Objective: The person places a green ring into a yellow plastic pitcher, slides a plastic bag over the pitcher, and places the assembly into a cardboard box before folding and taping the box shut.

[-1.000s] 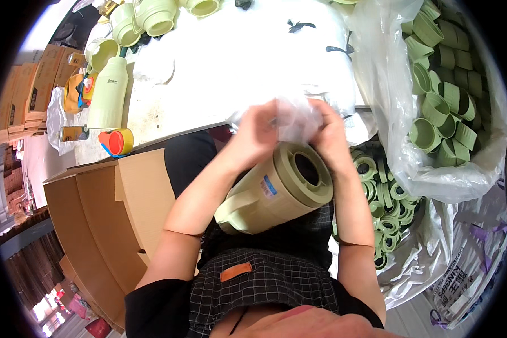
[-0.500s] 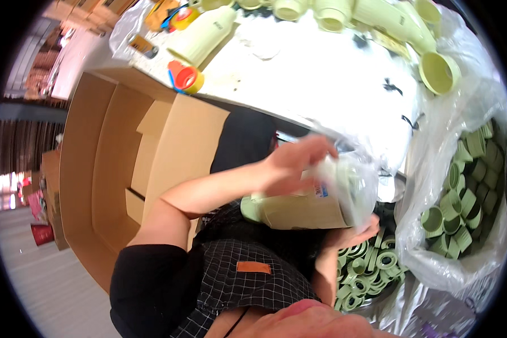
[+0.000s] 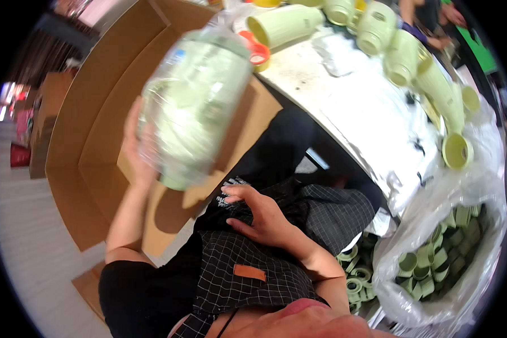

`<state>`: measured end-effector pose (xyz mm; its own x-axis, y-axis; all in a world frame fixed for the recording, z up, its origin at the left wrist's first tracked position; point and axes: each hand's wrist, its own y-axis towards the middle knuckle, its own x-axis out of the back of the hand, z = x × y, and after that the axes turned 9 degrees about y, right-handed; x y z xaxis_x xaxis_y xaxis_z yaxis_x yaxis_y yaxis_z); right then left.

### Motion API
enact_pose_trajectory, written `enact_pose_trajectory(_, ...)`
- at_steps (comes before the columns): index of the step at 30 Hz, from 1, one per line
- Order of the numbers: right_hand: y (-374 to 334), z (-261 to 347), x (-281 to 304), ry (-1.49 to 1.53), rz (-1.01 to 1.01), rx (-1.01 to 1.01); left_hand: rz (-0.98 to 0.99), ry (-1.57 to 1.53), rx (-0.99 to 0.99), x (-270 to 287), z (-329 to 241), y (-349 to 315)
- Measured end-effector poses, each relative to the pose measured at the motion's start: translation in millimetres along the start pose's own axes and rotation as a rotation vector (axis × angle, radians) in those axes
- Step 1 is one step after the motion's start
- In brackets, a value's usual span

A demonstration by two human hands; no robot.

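A large pale green thermos jug (image 3: 203, 107), wrapped in a clear plastic bag, is tilted in the air over the open cardboard box (image 3: 67, 158) on my left. My left hand (image 3: 138, 149) grips it along its left side, fingers partly hidden behind the bag. Over my lap, my right hand (image 3: 262, 217) holds nothing, its thumb and fingers apart. A brown cardboard flap of the box lies under the jug, next to my dark trousers.
Pale green bottle bodies (image 3: 287, 25) line the far side of the white table (image 3: 321, 101), with an orange-and-yellow tape roll (image 3: 259, 56) near its left corner. At right, a plastic-lined bin (image 3: 388, 281) holds several green parts. Another person's hand (image 3: 438, 43) shows at top right.
The bagged jug has moved from my lap up and left over the box, held by my left hand. My right hand has come away from it. The view has shifted.
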<state>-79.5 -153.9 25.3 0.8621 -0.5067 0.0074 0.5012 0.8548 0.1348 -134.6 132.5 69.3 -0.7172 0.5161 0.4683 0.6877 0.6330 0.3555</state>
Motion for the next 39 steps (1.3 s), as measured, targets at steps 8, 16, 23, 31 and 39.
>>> enact_pose_trajectory(8,-41,-52,-2,0.052,-0.340,-0.276,1.119,1.223,0.286,134,226,25)
enact_pose_trajectory(16,-107,-71,24,0.207,-0.717,-0.428,1.216,1.466,0.416,132,322,-57)
enact_pose_trajectory(23,-108,-32,110,-0.154,-1.177,-0.135,0.574,0.289,-0.269,-88,100,77)
enact_pose_trajectory(31,-341,2,222,-0.692,-2.204,0.039,0.059,-0.301,0.692,-330,37,220)
enact_pose_trajectory(39,-473,-48,271,-0.102,-2.383,-0.196,0.320,0.038,0.351,-397,-2,279)
